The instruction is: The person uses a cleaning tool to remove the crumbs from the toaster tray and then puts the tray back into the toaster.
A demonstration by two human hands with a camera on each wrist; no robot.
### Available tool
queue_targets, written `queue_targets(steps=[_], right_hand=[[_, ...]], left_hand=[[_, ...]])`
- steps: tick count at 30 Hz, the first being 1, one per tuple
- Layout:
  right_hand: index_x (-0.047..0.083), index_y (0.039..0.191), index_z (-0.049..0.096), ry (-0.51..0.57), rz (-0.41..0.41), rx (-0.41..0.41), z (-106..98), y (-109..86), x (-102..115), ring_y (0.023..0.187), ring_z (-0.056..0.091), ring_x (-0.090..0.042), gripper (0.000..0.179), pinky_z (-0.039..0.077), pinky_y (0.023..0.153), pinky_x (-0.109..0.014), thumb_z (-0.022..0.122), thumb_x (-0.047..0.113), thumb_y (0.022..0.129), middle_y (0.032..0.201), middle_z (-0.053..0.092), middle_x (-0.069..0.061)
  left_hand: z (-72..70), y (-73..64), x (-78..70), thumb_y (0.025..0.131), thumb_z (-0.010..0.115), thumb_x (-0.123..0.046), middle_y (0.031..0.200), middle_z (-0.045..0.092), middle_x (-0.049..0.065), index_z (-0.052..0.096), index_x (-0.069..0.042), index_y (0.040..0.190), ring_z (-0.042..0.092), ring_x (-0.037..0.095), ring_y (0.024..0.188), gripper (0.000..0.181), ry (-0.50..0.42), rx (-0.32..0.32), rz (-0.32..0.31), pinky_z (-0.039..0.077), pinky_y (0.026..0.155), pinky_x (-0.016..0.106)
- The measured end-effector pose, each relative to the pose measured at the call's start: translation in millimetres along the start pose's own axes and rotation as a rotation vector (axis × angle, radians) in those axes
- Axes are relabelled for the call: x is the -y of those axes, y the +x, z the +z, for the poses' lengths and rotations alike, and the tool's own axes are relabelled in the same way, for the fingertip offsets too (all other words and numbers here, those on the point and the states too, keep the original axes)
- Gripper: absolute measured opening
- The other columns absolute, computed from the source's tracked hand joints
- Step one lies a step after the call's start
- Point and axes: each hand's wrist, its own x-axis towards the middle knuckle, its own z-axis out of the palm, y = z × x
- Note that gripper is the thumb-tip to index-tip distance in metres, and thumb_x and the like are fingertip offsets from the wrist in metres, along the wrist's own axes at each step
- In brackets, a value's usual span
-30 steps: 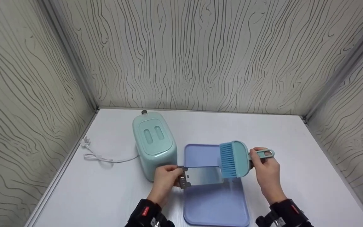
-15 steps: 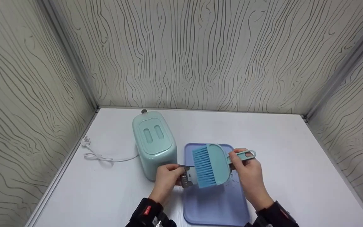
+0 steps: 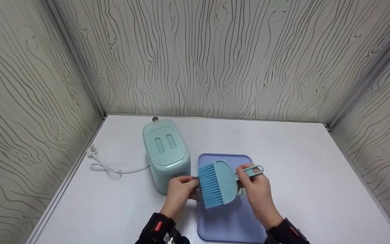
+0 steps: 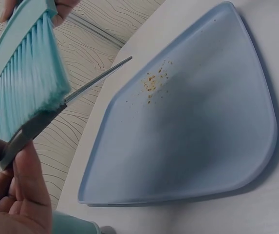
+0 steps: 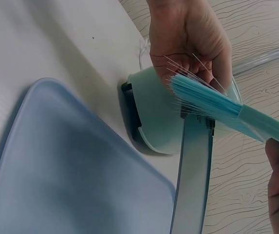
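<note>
My left hand (image 3: pixel 178 193) pinches the dark end of a flat metal crumb tray (image 5: pixel 193 175), held level above a lavender-blue tray (image 3: pixel 222 227). In the head view the brush covers most of the crumb tray. My right hand (image 3: pixel 257 195) grips the handle of a mint brush (image 3: pixel 226 183) with blue bristles. Those bristles lie over the crumb tray's dark end, right by my left fingertips (image 4: pixel 29 165). Brown crumbs (image 4: pixel 151 84) are scattered on the lavender-blue tray near one edge, seen in the left wrist view.
A mint-green toaster (image 3: pixel 166 145) with a slotted lid stands just left of the lavender-blue tray, close to my left hand. Its white cord (image 3: pixel 124 171) runs left to a plug (image 3: pixel 91 151). Patterned wall panels (image 3: pixel 208 67) enclose the white table (image 3: pixel 303 162).
The brush in my right hand has moved left along the crumb tray, from its far end to the dark end. My left hand has stayed nearly still, holding the crumb tray.
</note>
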Motion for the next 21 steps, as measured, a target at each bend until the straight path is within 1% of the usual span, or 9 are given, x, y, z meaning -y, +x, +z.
queue_targets(steps=[6,11,15,21], right_hand=[[0.002,0.118,0.061,-0.042,0.012,-0.015,-6.1,3.6,-9.9,0.087,0.062,-0.016,0.032,0.054,0.075,-0.025,0.065,0.029,0.102,0.1,0.066,-0.01],[0.001,0.118,0.06,-0.079,-0.01,-0.035,-13.8,6.9,-16.5,0.082,0.062,-0.014,0.033,0.053,0.071,-0.025,0.065,0.029,0.102,0.098,0.066,-0.01],[0.002,0.117,0.061,-0.122,-0.022,-0.057,-22.8,9.6,-21.9,0.08,0.062,-0.015,0.033,0.053,0.07,-0.026,0.064,0.031,0.102,0.095,0.066,-0.01],[0.004,0.117,0.06,-0.183,0.0,-0.088,-38.4,13.6,-27.4,0.082,0.061,-0.015,0.031,0.053,0.073,-0.025,0.062,0.032,0.103,0.097,0.066,-0.011]], left_hand=[[-0.4,2.0,2.8,0.086,0.071,-0.008,0.08,0.07,0.008,0.073,0.008,0.104,0.06,0.012,0.062,0.024,-0.003,0.001,-0.003,0.054,0.054,0.025],[-1.7,1.6,3.8,0.087,0.071,-0.008,0.083,0.071,0.009,0.072,0.008,0.107,0.06,0.013,0.062,0.026,-0.003,0.0,-0.003,0.054,0.055,0.025],[-4.1,0.6,1.6,0.087,0.072,-0.01,0.085,0.072,0.01,0.073,0.006,0.107,0.061,0.013,0.063,0.025,-0.005,0.004,-0.013,0.054,0.057,0.025],[-6.5,1.7,0.7,0.087,0.071,-0.008,0.084,0.071,0.01,0.073,0.007,0.105,0.061,0.013,0.061,0.023,-0.017,0.02,0.006,0.055,0.057,0.025]])
